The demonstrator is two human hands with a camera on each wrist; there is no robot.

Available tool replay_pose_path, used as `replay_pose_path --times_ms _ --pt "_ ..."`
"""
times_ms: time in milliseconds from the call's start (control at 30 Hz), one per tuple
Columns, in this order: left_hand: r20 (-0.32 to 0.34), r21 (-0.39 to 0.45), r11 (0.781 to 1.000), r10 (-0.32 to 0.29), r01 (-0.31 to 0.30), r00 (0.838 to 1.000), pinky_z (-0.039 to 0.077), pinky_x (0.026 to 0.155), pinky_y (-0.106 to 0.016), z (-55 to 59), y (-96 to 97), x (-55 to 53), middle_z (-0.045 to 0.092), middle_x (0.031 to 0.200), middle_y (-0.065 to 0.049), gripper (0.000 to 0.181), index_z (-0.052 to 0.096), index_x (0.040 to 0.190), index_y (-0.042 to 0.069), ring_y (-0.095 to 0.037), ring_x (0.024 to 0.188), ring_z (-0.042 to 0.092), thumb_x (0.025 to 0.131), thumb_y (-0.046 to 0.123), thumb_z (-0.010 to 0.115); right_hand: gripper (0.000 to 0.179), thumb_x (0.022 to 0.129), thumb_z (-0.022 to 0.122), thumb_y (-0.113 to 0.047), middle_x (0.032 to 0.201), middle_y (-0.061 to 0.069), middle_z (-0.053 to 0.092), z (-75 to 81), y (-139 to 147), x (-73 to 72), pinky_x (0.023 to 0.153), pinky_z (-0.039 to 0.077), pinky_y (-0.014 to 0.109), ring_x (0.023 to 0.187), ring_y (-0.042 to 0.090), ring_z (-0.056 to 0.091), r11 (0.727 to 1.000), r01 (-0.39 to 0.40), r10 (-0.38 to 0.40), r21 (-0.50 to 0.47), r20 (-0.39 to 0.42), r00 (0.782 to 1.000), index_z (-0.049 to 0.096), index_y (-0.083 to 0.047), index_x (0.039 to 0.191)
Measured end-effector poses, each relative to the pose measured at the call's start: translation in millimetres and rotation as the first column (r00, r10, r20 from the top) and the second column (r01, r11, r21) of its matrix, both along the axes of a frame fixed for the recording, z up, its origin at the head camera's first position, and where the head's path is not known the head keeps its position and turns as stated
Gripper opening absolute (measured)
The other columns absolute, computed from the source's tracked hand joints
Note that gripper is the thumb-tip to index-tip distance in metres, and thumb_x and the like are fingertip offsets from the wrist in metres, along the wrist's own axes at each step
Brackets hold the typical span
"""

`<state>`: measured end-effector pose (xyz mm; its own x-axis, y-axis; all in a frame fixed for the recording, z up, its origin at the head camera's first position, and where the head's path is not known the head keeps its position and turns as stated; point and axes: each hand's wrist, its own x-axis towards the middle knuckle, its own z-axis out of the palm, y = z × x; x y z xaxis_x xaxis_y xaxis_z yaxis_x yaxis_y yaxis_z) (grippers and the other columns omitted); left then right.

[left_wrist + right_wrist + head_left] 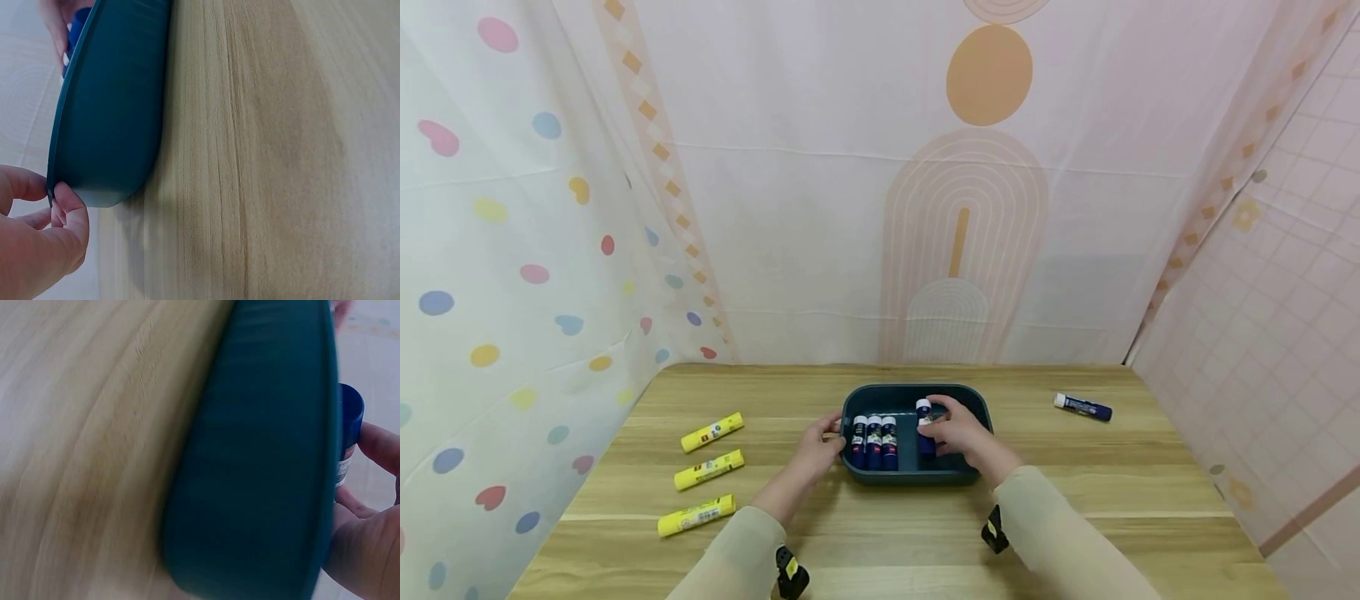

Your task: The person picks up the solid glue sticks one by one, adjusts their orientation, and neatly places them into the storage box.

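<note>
A dark teal plastic tray [895, 478] stands on the table, with several blue glue sticks [874, 443] with white caps lying side by side in its left part. My left hand [818, 446] pinches the tray's left rim between thumb and fingers, as the left wrist view also shows. Over the tray's right part, my right hand [958, 431] grips another blue glue stick [924, 417], white cap pointing away from me. In the right wrist view the blue end of this glue stick [351, 412] shows above the rim, with the thumb and fingers around it.
Three yellow glue sticks [709, 470] lie in a column on the table's left side. One more blue glue stick with a white cap [1083, 407] lies at the back right. Patterned curtains [805, 250] hang behind the wooden table [917, 542] and along both sides.
</note>
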<state>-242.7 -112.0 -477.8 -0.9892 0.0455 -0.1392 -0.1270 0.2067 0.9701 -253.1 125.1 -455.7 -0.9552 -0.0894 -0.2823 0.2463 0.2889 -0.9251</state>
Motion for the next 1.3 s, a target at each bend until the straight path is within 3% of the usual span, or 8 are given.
replay_pose_path --times_ms 167,433,667,933,1033,1233,1300 --pt "0.003 -0.008 1.0 0.0 0.0 1.0 0.048 0.064 -0.026 0.1 -0.2 0.4 0.044 0.112 -0.021 0.05 0.041 0.139 -0.004 -0.025 0.091 0.052 0.09 -0.01 0.045 0.058 0.084 0.069 -0.01 0.1 0.015 0.059 -11.5 -14 -4.9 0.066 0.056 0.037 0.08 0.022 0.057 0.993 -0.009 0.009 0.121 0.003 1.0 0.044 -0.011 0.137" --pt "0.007 -0.027 1.0 0.0 0.0 1.0 0.049 0.066 -0.026 -0.9 -1.6 -0.7 0.045 0.115 -0.022 0.049 0.041 0.14 -0.002 -0.024 0.092 0.052 0.091 -0.008 0.045 0.057 0.082 0.072 -0.012 0.127 0.022 0.052 -21.7 -33 -8.2 0.058 0.052 0.032 0.069 0.022 0.06 0.952 -0.019 0.026 0.305 -0.018 1.0 0.048 -0.012 0.134" --pt "0.012 -0.031 1.0 -0.001 0.001 1.0 0.048 0.066 -0.026 -0.7 -1.3 -1.2 0.046 0.116 -0.022 0.049 0.042 0.14 -0.002 -0.023 0.092 0.052 0.091 -0.008 0.046 0.057 0.082 0.072 -0.011 0.128 0.022 0.051 -22.2 -41 -10.2 0.061 0.054 0.033 0.077 0.023 0.06 0.937 -0.013 0.021 0.35 -0.019 1.0 0.048 -0.012 0.133" --pt "0.008 -0.026 1.0 -0.008 0.008 1.0 0.049 0.067 -0.027 -1.4 -2.0 -0.9 0.044 0.117 -0.023 0.049 0.041 0.14 -0.002 -0.024 0.093 0.052 0.091 -0.008 0.045 0.057 0.082 0.071 -0.006 0.128 0.025 0.051 -21.5 -43 -9.5 0.054 0.052 0.032 0.055 0.02 0.06 0.934 -0.038 0.05 0.355 -0.025 0.998 0.049 -0.012 0.134" --pt "0.012 -0.03 1.0 -0.002 0.003 1.0 0.05 0.067 -0.026 -1.9 -2.3 -1.4 0.045 0.118 -0.023 0.049 0.041 0.14 -0.002 -0.024 0.094 0.053 0.091 -0.008 0.045 0.058 0.082 0.071 -0.006 0.121 0.023 0.056 -22.5 -42 -9.7 0.054 0.051 0.031 0.053 0.018 0.058 0.926 -0.057 0.076 0.373 -0.034 0.997 0.049 -0.012 0.135" --pt "0.004 -0.041 0.999 -0.007 0.008 1.0 0.05 0.067 -0.026 -2.1 -3.0 -1.8 0.045 0.118 -0.024 0.049 0.04 0.14 -0.004 -0.026 0.097 0.054 0.091 -0.007 0.045 0.063 0.081 0.072 -0.009 0.078 0.011 0.061 -24.4 -39 -9.8 0.061 0.05 0.032 0.056 0.018 0.059 0.909 -0.085 0.115 0.408 -0.049 0.992 0.044 -0.005 0.137" --pt "-0.004 -0.05 0.999 -0.015 0.015 1.0 0.049 0.067 -0.026 -2.6 -3.3 -2.0 0.045 0.118 -0.025 0.049 0.039 0.14 -0.005 -0.026 0.097 0.053 0.091 -0.007 0.045 0.061 0.081 0.073 -0.011 0.085 0.013 0.063 -24.4 -38 -9.7 0.068 0.052 0.035 0.06 0.018 0.06 0.898 -0.091 0.131 0.431 -0.063 0.989 0.047 -0.004 0.136"
